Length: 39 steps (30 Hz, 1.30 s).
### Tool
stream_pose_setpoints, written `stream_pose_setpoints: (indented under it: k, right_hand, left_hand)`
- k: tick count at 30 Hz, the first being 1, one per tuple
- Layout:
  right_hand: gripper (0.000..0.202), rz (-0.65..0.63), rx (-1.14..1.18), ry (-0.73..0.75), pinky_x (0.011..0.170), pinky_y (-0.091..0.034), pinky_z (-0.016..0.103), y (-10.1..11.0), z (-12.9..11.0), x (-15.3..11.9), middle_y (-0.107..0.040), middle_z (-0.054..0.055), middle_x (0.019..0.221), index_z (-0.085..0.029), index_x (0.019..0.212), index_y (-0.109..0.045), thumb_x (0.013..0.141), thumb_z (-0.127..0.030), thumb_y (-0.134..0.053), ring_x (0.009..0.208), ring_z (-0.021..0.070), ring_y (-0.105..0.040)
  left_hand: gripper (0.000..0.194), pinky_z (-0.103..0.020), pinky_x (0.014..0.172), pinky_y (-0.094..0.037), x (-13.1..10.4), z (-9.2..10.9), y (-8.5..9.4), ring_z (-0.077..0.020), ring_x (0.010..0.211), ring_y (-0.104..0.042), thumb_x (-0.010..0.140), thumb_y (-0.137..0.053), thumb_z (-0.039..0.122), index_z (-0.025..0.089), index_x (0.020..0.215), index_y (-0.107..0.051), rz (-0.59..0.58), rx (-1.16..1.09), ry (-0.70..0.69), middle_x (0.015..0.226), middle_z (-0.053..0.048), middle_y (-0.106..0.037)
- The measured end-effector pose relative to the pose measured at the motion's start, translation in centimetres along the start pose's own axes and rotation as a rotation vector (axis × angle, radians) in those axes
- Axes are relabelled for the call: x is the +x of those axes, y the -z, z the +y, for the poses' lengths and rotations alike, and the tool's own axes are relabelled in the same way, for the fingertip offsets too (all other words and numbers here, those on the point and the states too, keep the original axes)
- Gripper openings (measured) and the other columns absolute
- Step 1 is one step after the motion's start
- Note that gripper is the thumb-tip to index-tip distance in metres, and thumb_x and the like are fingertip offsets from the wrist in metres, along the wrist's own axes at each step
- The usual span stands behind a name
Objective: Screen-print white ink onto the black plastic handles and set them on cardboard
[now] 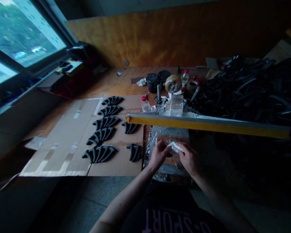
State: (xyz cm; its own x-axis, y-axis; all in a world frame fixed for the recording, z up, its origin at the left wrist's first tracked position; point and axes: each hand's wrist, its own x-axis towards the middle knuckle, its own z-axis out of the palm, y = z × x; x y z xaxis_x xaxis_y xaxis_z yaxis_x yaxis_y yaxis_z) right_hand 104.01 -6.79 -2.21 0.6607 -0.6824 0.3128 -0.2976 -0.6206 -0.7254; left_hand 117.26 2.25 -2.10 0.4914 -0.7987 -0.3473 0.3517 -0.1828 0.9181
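Between my two hands is a crumpled white tissue, pinched from both sides. My left hand grips its left end, and my right hand has fingers closed on its right end. Both hands are over a wooden block on a metal fixture. A long yellow-faced bar crosses just beyond them. To the left, rows of black curved parts lie on flattened cardboard, with a smaller group closest to my left hand.
A red-capped bottle stands behind the bar's left end. Farther back are black tubs, a roll of tape and another red-capped bottle. A large heap of black parts fills the right side. A wooden board closes the back.
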Motion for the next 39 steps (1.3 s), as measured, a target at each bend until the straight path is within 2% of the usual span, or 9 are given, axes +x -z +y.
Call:
stream_pose_setpoints:
  k: [7, 11, 14, 18, 22, 26, 30, 33, 39]
  right_hand:
    - [0.041, -0.071, -0.089, 0.174, 0.103, -0.049, 0.045, -5.7, -3.7, 0.5, -0.063, 0.008, 0.130, -0.024, 0.130, -0.060, 0.091, -0.015, -0.051, 0.120, 0.0240, -0.059]
    - [0.043, -0.062, -0.032, 0.024, 0.098, -0.052, 0.043, -8.1, -3.5, 0.8, -0.069, 0.006, 0.119, -0.026, 0.120, -0.067, 0.089, -0.010, -0.042, 0.111, 0.0228, -0.064]
    - [0.033, -0.009, 0.112, -0.276, 0.089, -0.055, 0.040, -8.8, -3.2, 0.8, -0.072, 0.007, 0.113, -0.025, 0.117, -0.068, 0.090, -0.023, -0.048, 0.101, 0.0243, -0.068]
    - [0.046, 0.130, 0.323, -0.649, 0.069, -0.056, 0.034, -8.5, -3.4, 0.5, -0.074, 0.011, 0.096, -0.017, 0.101, -0.071, 0.081, -0.056, -0.058, 0.083, 0.0258, -0.069]
    - [0.059, 0.224, 0.430, -0.847, 0.051, -0.049, 0.030, -7.6, -4.0, -0.4, -0.072, 0.011, 0.083, -0.015, 0.086, -0.072, 0.063, -0.069, -0.068, 0.066, 0.0230, -0.063]
    - [0.057, 0.292, 0.428, -0.929, 0.059, -0.051, 0.033, -6.9, -3.8, -2.1, -0.072, 0.010, 0.082, -0.016, 0.085, -0.072, 0.059, -0.066, -0.072, 0.070, 0.0251, -0.065]
    - [0.059, 0.274, 0.412, -0.956, 0.070, -0.053, 0.038, -6.4, -3.2, -3.1, -0.073, 0.012, 0.082, -0.016, 0.088, -0.073, 0.061, -0.068, -0.070, 0.075, 0.0283, -0.067]
    - [0.058, 0.258, 0.387, -0.939, 0.078, -0.053, 0.040, -6.1, -3.4, -2.6, -0.074, 0.013, 0.085, -0.016, 0.081, -0.073, 0.063, -0.070, -0.068, 0.085, 0.0311, -0.068]
    - [0.059, 0.311, 0.467, -0.807, 0.071, -0.053, 0.036, -5.8, -4.1, 0.1, -0.074, 0.011, 0.084, -0.017, 0.082, -0.073, 0.061, -0.072, -0.069, 0.080, 0.0282, -0.067]
  left_hand:
    - [0.045, -0.029, 0.067, -0.056, 0.6, 1.3, 5.9, -0.0126, 0.066, -0.062, 0.063, -0.079, 0.048, 0.017, 0.082, -0.052, -0.038, -0.195, 0.209, 0.071, 0.002, -0.062]
    - [0.048, -0.031, 0.075, -0.053, 2.6, 2.4, 10.1, -0.0160, 0.076, -0.066, 0.070, -0.072, 0.057, 0.014, 0.089, -0.063, -0.285, -0.145, 0.297, 0.082, -0.005, -0.069]
    - [0.050, -0.032, 0.076, -0.052, 7.1, 3.3, 13.4, -0.0199, 0.084, -0.068, 0.076, -0.066, 0.061, 0.014, 0.095, -0.065, -0.293, 0.043, 0.137, 0.096, -0.011, -0.072]
    - [0.055, -0.036, 0.090, -0.050, 16.7, 4.0, 16.7, -0.0251, 0.110, -0.063, 0.076, -0.070, 0.047, 0.018, 0.121, -0.057, 0.115, 0.341, -0.246, 0.124, -0.013, -0.064]
    - [0.089, -0.039, 0.102, -0.044, 24.7, 3.8, 17.3, -0.0294, 0.128, -0.052, 0.064, -0.082, 0.037, 0.016, 0.139, -0.040, 0.247, 0.561, -0.346, 0.139, -0.017, -0.054]
    - [0.073, -0.038, 0.091, -0.049, 28.1, 3.0, 16.6, -0.0287, 0.111, -0.063, 0.061, -0.082, 0.036, 0.019, 0.125, -0.050, 0.225, 0.560, -0.346, 0.119, -0.013, -0.067]
    - [0.051, -0.035, 0.085, -0.050, 28.8, 3.4, 16.2, -0.0249, 0.096, -0.067, 0.067, -0.076, 0.038, 0.019, 0.110, -0.055, 0.228, 0.505, -0.378, 0.104, -0.010, -0.070]
    - [0.052, -0.032, 0.087, -0.050, 27.3, 4.9, 16.3, -0.0201, 0.095, -0.066, 0.072, -0.070, 0.039, 0.018, 0.116, -0.050, 0.237, 0.441, -0.435, 0.108, -0.009, -0.068]
    - [0.060, -0.029, 0.083, -0.051, 16.8, 7.3, 18.0, -0.0157, 0.087, -0.064, 0.070, -0.074, 0.039, 0.019, 0.120, -0.048, 0.167, 0.256, -0.526, 0.104, -0.005, -0.066]
